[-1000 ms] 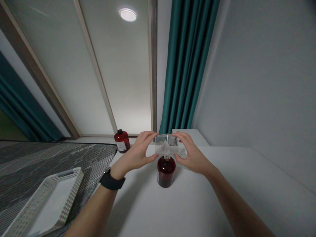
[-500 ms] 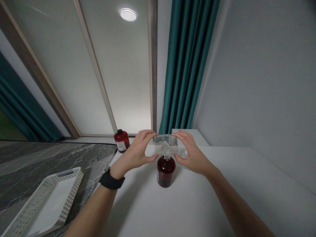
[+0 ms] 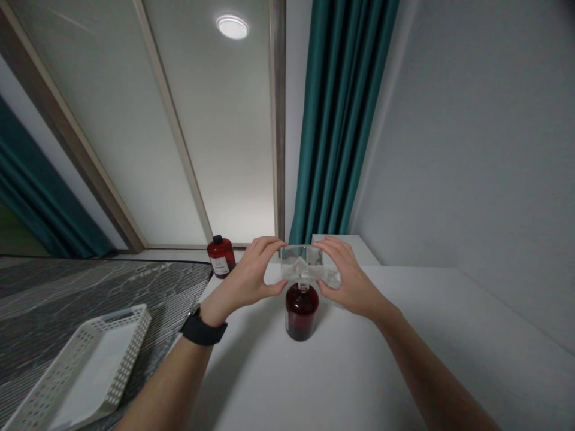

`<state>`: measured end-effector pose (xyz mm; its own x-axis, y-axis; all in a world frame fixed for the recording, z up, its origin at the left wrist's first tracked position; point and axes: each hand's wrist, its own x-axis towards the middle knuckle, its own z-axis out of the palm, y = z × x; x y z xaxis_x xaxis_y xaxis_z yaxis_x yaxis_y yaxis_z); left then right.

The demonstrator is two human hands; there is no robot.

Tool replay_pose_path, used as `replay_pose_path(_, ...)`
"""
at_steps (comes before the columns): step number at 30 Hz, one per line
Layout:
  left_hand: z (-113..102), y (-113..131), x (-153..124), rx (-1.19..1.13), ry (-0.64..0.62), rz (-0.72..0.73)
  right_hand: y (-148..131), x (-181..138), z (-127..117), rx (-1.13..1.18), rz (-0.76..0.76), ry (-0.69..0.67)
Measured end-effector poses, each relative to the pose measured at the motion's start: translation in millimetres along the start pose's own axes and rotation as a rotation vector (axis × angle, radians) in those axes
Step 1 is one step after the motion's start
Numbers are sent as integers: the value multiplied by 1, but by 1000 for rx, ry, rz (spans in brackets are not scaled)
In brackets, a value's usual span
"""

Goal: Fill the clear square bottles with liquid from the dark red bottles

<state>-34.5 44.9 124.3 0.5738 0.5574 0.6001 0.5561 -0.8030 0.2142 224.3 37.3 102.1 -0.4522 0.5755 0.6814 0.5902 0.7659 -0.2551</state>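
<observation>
Between my hands is a clear, wide container, apparently a bottle turned upside down, its narrow clear neck pointing down at the mouth of a dark red bottle. Whether that neck sits inside the mouth or just on it, I cannot tell. My left hand grips the container's left side, thumb below and fingers above. On the right side, my right hand pinches it the same way. The red bottle stands upright on a white table. Something else clear shows partly behind my right hand, mostly hidden.
A second red bottle with a black cap and white label stands at the table's far left corner. Lower left, a white perforated basket rests on a dark patterned surface. Green curtains hang behind, with a wall on the right.
</observation>
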Motion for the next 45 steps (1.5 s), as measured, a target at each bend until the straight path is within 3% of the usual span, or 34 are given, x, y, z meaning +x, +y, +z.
replay_pose_path(45, -6, 7, 4, 31, -33, 3, -4, -2, -4, 12, 20, -24)
